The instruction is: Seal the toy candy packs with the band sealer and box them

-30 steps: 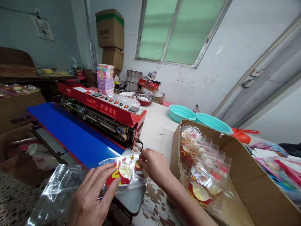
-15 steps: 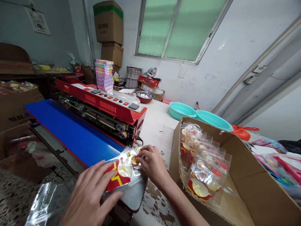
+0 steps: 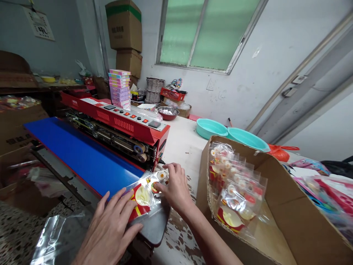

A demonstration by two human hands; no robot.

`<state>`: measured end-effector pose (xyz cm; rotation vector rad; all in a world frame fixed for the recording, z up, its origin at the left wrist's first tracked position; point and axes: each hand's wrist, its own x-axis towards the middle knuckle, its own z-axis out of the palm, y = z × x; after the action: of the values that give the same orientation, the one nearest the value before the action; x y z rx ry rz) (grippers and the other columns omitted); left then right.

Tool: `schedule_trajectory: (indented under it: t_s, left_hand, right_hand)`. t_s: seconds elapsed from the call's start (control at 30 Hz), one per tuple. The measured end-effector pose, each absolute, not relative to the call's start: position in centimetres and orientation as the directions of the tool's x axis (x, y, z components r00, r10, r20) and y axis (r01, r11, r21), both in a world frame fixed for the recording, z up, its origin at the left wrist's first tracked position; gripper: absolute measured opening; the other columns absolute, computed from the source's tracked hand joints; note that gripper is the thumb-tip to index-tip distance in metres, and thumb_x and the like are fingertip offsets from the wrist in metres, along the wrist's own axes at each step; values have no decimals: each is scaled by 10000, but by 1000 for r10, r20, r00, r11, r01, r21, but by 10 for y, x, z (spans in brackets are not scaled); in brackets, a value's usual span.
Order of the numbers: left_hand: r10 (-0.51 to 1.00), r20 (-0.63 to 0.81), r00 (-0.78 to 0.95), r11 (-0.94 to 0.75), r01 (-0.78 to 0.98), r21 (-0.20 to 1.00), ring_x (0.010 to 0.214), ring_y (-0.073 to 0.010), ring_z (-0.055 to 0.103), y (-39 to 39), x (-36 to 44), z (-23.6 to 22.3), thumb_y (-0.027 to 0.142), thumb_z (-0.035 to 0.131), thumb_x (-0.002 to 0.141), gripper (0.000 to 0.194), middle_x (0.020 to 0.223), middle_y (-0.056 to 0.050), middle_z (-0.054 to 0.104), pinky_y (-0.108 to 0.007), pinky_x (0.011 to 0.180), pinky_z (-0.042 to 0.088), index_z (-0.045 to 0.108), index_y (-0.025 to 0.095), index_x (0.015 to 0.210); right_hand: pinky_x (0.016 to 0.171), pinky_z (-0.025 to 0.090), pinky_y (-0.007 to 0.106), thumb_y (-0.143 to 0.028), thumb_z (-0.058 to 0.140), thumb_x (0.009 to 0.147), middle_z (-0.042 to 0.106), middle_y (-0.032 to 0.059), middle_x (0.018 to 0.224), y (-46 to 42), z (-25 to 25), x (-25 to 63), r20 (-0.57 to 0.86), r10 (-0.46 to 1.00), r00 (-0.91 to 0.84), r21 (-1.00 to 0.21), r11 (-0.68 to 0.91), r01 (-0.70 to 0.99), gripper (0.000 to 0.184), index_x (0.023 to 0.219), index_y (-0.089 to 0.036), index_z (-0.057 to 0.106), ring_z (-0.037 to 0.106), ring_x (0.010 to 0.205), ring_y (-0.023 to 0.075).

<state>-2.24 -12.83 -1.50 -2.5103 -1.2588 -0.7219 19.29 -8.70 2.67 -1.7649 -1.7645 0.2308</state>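
A clear plastic bag point(image 3: 157, 200) lies at the end of the blue belt, partly over a dark metal plate point(image 3: 156, 229). In it are a red-and-yellow French fries piece point(image 3: 141, 200), a small fried egg piece point(image 3: 161, 175) and other tiny food pieces. My left hand point(image 3: 110, 224) rests on the bag's left side, fingers stretched and spread. My right hand point(image 3: 176, 189) grips the bag's right edge, its thumb on a small round food piece and its fingers bent over the far side.
A red machine point(image 3: 116, 121) runs along the blue conveyor belt point(image 3: 82, 156). To the right, a cardboard box point(image 3: 300, 206) holds several filled bags point(image 3: 231, 213). Turquoise basins point(image 3: 211, 129) stand behind it. Empty clear bags point(image 3: 59, 235) lie at lower left.
My right fingers have shifted from pinching at the small food pieces to the bag's right edge, uncovering the egg piece. My left hand stays on the bag.
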Motion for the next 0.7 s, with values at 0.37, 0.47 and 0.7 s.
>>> schedule_trajectory:
  t_s: [0.37,0.47,0.7]
  left_hand:
    - [713,499,493,-586,810,37,1162,-268,518,-129,-19,-11,455,600,803,338,1237,-20,630,-463,1022,284,612,284,1095]
    - [708,494,504,-588,809,17,1157,-265,523,-128,-16,-11,468,589,808,345,1240,-14,628,-463,1011,303,607,288,1102]
    - [664,474,579,-627,776,-70,1193,-260,512,-143,-52,1,530,559,811,465,1345,5,550,-435,980,395,538,326,1228]
  right_hand:
    - [1049,343,450,-378,785,608,402,86,1341,-97,8,212,81,996,33,-773,42,633,745,1268,-266,456,391,1260,274]
    - [1012,395,408,-254,797,581,445,78,1277,-91,7,213,60,998,11,-848,45,528,743,1250,-249,474,447,1193,252]
    - [1077,330,380,-391,782,582,353,97,1362,-96,9,216,-10,996,93,-869,-55,492,857,1327,-224,392,359,1288,270]
